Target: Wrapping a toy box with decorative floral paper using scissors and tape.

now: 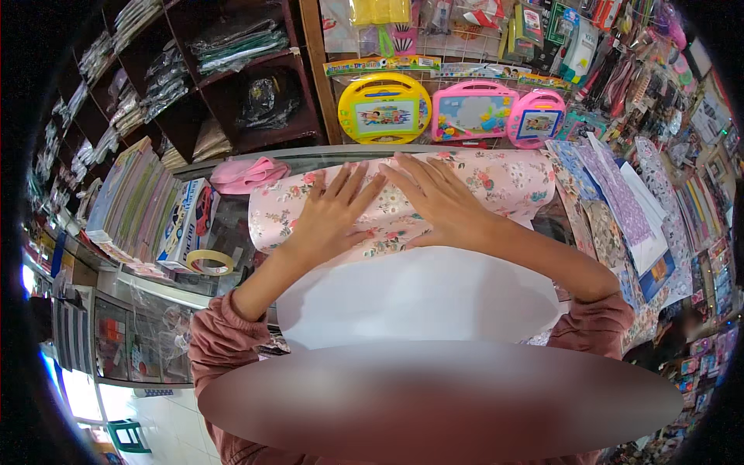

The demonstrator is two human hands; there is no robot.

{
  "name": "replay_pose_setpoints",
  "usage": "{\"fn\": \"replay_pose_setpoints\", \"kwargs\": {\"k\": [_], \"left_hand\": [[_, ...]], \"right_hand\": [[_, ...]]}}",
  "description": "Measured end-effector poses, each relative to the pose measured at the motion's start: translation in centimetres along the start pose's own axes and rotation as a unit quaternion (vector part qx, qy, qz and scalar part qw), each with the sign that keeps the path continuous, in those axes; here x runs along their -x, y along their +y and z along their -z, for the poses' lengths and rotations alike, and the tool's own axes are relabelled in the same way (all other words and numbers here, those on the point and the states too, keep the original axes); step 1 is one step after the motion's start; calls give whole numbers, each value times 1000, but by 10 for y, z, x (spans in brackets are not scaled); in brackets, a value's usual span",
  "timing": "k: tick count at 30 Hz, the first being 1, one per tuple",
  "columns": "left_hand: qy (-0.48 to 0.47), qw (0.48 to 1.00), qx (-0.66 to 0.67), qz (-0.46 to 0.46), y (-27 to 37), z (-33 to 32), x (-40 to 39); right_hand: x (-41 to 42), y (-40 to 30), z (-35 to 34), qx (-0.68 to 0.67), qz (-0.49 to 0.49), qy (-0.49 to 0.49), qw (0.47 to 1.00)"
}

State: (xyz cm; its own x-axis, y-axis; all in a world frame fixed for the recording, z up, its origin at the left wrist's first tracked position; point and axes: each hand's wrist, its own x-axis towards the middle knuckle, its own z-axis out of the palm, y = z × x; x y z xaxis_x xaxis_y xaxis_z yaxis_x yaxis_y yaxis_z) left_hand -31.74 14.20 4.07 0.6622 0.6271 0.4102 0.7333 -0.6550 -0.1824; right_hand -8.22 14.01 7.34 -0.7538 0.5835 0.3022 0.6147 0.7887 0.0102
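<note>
A sheet of pink floral wrapping paper (pixel 482 186) curls over at the far side of the counter, its flowered face up. Its edge rests on a broad white sheet (pixel 407 290) nearer to me; whether this is the same paper's reverse I cannot tell. My left hand (pixel 334 218) lies palm down on the flowered part, fingers spread. To its right, my right hand (pixel 444 203) also presses flat there with fingers apart. Neither hand grips anything. A blurred oval hides the near end of the white sheet.
Left of the paper are a tape roll (pixel 203 255), a row of books (pixel 131 203) and a folded pink cloth (pixel 250 175). More patterned paper (pixel 625 197) overlaps at right. Toy drawing boards (pixel 385 110) hang behind. Dark cubby shelves (pixel 232 90) hold plastic-wrapped packets.
</note>
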Motion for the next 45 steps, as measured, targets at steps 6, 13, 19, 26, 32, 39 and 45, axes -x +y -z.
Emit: {"fn": "replay_pose_setpoints", "kwargs": {"k": [6,13,19,26,32,39,45], "left_hand": [[-7,999,21,37,4,-6,5],[198,972,-42,-120,45,-43,52],[48,976,184,-110,53,-58,52],[47,973,212,-78,54,-44,44],[59,971,231,-29,55,-37,39],[175,982,-1,-75,53,-50,55],[13,991,74,110,51,-40,45]], "right_hand": [[-28,7,-23,-16,1,44,999],[-35,14,-31,38,-9,10,999],[-44,21,-23,20,5,-1,1000],[-74,47,-10,-54,-20,-103,993],[-103,72,0,-108,-16,-174,979],[-123,81,6,-203,-75,-255,942],[-121,81,1,-103,-64,-222,968]]}}
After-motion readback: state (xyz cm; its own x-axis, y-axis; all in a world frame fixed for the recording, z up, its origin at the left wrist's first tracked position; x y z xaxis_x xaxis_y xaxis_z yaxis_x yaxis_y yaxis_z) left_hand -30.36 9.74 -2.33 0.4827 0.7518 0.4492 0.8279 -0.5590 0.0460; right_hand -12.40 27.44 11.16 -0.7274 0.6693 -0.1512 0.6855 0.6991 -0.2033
